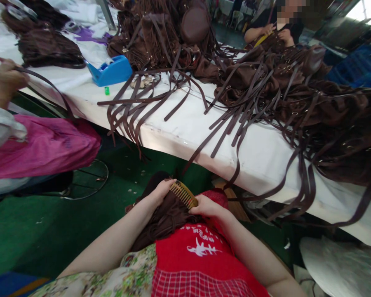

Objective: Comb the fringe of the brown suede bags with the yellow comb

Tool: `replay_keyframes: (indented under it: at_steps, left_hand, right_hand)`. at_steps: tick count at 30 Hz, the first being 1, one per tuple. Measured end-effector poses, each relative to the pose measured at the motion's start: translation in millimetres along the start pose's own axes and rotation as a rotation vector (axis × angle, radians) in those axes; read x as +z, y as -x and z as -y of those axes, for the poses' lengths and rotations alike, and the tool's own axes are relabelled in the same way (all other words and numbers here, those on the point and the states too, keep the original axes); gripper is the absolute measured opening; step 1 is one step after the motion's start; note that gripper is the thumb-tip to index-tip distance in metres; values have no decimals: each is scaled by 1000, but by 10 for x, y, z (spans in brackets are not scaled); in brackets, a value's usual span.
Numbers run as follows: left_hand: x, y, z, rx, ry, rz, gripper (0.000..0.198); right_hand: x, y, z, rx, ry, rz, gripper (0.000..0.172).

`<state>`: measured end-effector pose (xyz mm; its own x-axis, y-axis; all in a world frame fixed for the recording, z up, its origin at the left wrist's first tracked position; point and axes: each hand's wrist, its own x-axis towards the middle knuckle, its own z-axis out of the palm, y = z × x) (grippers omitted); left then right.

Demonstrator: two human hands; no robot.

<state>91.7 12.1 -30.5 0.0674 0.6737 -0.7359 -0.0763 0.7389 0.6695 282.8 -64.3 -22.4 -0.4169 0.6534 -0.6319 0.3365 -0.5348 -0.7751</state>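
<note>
A dark brown fringed leather piece [165, 218], apparently a bag, lies across my lap over the red apron [198, 247]. My right hand [204, 205] is closed around one end of a yellow wide-toothed comb [184, 195], whose teeth point down towards the fringe. Closed at the upper edge of the brown piece is my left hand [161, 192], its thumb close to the comb's far end. The fingers beneath that edge are hidden.
Brown bags with long straps lie heaped on the white table [185, 142], the straps hanging over its edge. A blue tape dispenser [111, 71] stands there. At left, a co-worker's hand [6, 82] holds a strap; another person [275, 33] works across the table.
</note>
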Motion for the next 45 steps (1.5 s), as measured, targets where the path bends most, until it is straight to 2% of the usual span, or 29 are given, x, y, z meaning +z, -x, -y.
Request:
replay_keyframes:
  at_steps: [2, 3, 5, 6, 7, 8, 9, 10, 12, 15, 18, 21, 23, 25, 27, 28, 30, 31, 33, 36, 39, 41, 43, 45]
  left_hand:
    - [27, 17, -1, 87, -93, -92, 29]
    - [38, 34, 2, 191, -170, -146, 37]
    - [57, 76, 27, 531, -422, -178, 47]
    - [68, 95, 50, 719, -585, -114, 44]
    - [79, 107, 80, 863, -751, 15, 38]
    - [91, 112, 112, 925, -886, 185, 33]
    - [101, 106, 145, 894, -955, 361, 29]
    - [109, 91, 173, 802, -954, 507, 28]
    - [115, 44, 210, 581, -815, 660, 24]
    - [94, -17, 216, 421, -585, 688, 19]
    - [49, -13, 202, 388, -483, 658, 22]
    - [2, 33, 192, 342, -301, 629, 32]
    - [-12, 68, 180, 339, -242, 689, 43]
    - [-1, 106, 157, 366, -280, 759, 45]
    - [36, 152, 123, 426, -366, 726, 33]
    - [62, 178, 106, 464, -413, 684, 26]
    - [116, 235, 77, 541, -491, 605, 22]
    - [142, 265, 69, 571, -514, 573, 22]
    - [186, 331, 62, 614, -518, 505, 23]
    - [225, 457, 69, 723, -534, 373, 24]
    - [230, 572, 67, 890, -565, 293, 22]
    - [226, 579, 59, 985, -504, 231, 21]
    - [224, 500, 55, 964, -372, 173, 26]
    - [219, 366, 63, 743, -264, 259, 35]
  right_hand:
    - [-112, 54, -4, 28, -108, 81, 18]
    - [-157, 88, 8, 27, -156, 113, 19]
    - [-217, 150, 38, -7, -262, 157, 23]
    - [-234, 170, 48, -32, -312, 163, 25]
    - [-245, 181, 50, -52, -349, 161, 28]
    - [-252, 183, 45, -60, -370, 157, 29]
    - [-258, 176, 34, -58, -376, 151, 30]
    - [-262, 163, 18, -54, -375, 144, 30]
    - [-271, 133, -15, -60, -376, 133, 31]
    - [-261, 117, -29, -89, -388, 124, 33]
    - [-184, 177, 28, -132, -376, 124, 41]
    - [-35, 278, 107, -191, -225, 136, 52]
    - [72, 325, 129, -221, -33, 26, 49]
    - [149, 332, 121, -236, 137, -144, 33]
    - [178, 300, 100, -236, 184, -298, 22]
    - [174, 274, 90, -234, 159, -369, 23]
    - [141, 213, 79, -243, 22, -477, 34]
    - [120, 183, 78, -243, -75, -473, 40]
    - [90, 125, 83, -191, -284, -315, 43]
    - [107, 45, 106, -59, -527, -46, 30]
    - [191, -13, 164, -55, -668, -4, 24]
    - [233, -22, 226, -75, -695, 12, 24]
    - [224, -3, 295, -100, -677, 31, 21]
    - [151, 28, 358, -146, -634, 24, 20]
